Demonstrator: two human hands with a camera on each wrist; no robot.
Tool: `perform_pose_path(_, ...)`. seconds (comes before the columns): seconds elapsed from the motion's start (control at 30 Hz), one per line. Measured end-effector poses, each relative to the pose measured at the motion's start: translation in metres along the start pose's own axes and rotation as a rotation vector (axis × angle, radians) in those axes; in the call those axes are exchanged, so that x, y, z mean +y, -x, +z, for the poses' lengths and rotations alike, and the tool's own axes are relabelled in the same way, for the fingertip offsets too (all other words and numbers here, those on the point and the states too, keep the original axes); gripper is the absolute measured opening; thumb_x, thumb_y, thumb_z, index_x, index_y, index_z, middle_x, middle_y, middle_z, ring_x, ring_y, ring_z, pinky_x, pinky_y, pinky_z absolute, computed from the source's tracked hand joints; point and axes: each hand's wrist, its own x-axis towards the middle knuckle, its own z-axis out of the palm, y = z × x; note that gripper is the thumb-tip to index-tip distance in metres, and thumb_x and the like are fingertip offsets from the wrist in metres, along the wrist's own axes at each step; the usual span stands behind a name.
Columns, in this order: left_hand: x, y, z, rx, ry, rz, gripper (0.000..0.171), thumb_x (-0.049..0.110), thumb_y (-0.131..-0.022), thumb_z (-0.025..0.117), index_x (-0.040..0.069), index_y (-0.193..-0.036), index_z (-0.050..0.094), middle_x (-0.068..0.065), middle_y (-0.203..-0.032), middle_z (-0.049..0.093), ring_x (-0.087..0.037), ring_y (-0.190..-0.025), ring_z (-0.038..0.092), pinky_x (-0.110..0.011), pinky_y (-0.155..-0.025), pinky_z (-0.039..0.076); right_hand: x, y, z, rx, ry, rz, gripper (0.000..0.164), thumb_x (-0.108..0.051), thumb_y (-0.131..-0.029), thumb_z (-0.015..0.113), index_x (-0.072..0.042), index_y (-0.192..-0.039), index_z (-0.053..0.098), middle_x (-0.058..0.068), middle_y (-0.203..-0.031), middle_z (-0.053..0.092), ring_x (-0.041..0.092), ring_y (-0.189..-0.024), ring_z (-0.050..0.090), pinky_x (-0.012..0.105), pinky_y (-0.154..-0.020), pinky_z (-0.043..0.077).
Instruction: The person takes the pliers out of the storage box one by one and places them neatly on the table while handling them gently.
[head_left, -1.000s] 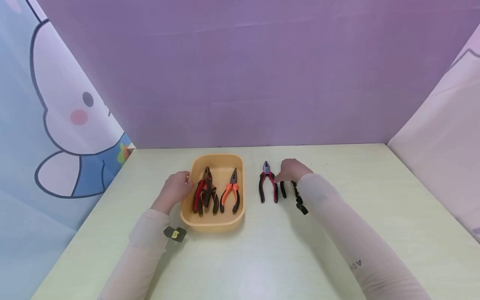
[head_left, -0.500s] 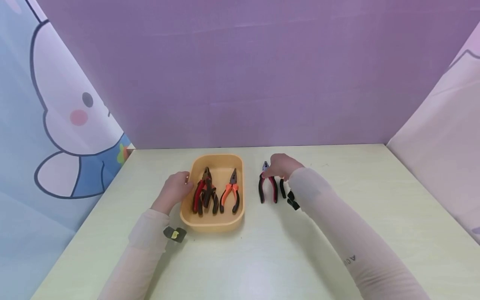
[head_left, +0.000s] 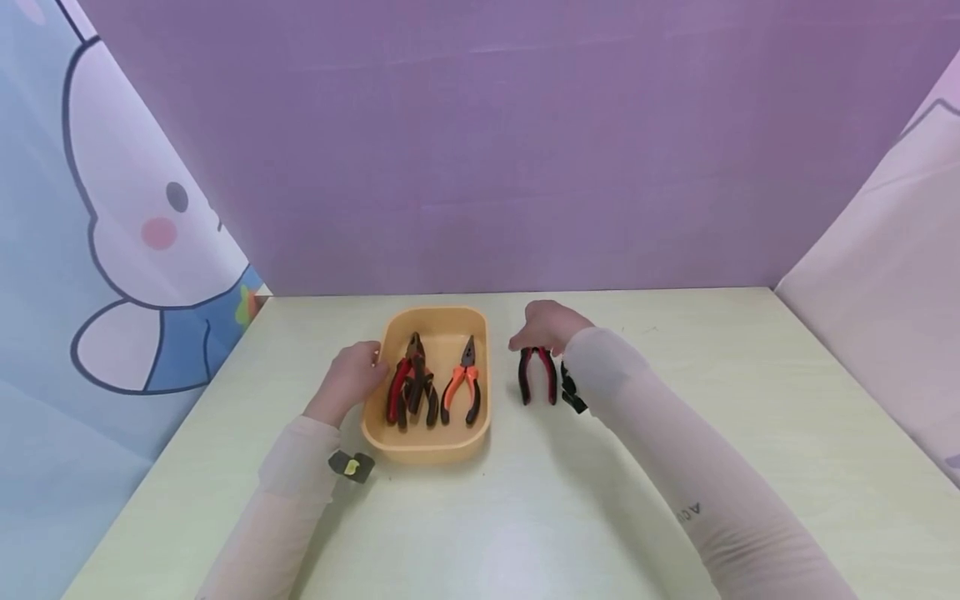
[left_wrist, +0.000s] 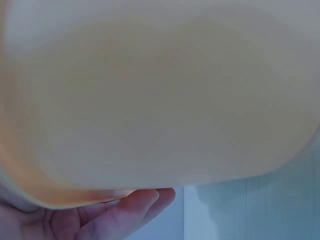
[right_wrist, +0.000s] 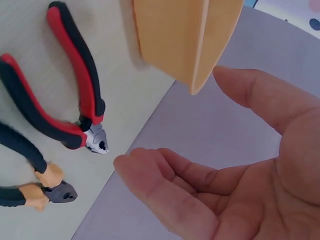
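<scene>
My left hand (head_left: 348,379) holds the left side of a yellow-orange plastic bin (head_left: 425,454), thumb over the rim; in the left wrist view its fingers (left_wrist: 120,215) lie at the rim. Inside the bin are orange-and-black long-nose pliers (head_left: 468,357) and a heap of dark and red-handled pliers (head_left: 396,396). My right hand (head_left: 551,325) is over the head of red-and-black pliers (head_left: 553,385) on the table. The right wrist view shows its thumb and fingers apart with nothing between them, beside the silver head of those pliers (right_wrist: 82,75).
Black-and-orange pliers (right_wrist: 49,175) lie beside the red-and-black pair; in the head view my right hand and sleeve cover them. A purple backdrop (head_left: 487,167) rises behind the pale table (head_left: 480,533). On the left hangs a cartoon-printed cloth (head_left: 123,225).
My right hand has moved left, from over the black-and-orange pliers to the head of the red-and-black pair. My left hand and the bin have stayed in place.
</scene>
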Motion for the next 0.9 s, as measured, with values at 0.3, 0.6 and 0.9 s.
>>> perform_pose_path(0.3, 0.001, -0.002, 0.002, -0.005, 0.003, -0.007, 0.034, 0.01, -0.089, 0.046, -0.008, -0.116, 0.056, -0.019, -0.095, 0.063, -0.022, -0.073, 0.058, -0.031, -0.063, 0.052, -0.011, 0.0, 0.002, 0.013, 0.037, -0.017, 0.039, -0.036, -0.084, 0.065, -0.008, -0.107, 0.05, 0.006, -0.104, 0.056, 0.027, -0.095, 0.06, 0.031, -0.066, 0.05)
perform_pose_path(0.6, 0.002, -0.002, 0.002, -0.001, 0.001, -0.002, 0.031, 0.01, -0.089, 0.047, -0.008, -0.113, 0.057, -0.017, -0.092, 0.063, -0.022, -0.072, 0.057, -0.031, -0.062, 0.051, -0.026, 0.003, 0.004, 0.014, 0.044, -0.054, 0.04, -0.036, -0.084, 0.065, -0.008, -0.109, 0.051, 0.008, -0.106, 0.057, 0.027, -0.095, 0.056, 0.033, -0.065, 0.047)
perform_pose_path(0.9, 0.004, -0.001, 0.002, 0.007, 0.007, -0.001, 0.033, 0.01, -0.089, 0.047, -0.008, -0.115, 0.057, -0.017, -0.094, 0.064, -0.022, -0.073, 0.058, -0.03, -0.062, 0.052, -0.037, 0.001, 0.004, -0.007, 0.02, -0.077, 0.04, -0.034, -0.084, 0.066, -0.009, -0.11, 0.05, 0.008, -0.11, 0.056, 0.029, -0.102, 0.057, 0.038, -0.074, 0.052)
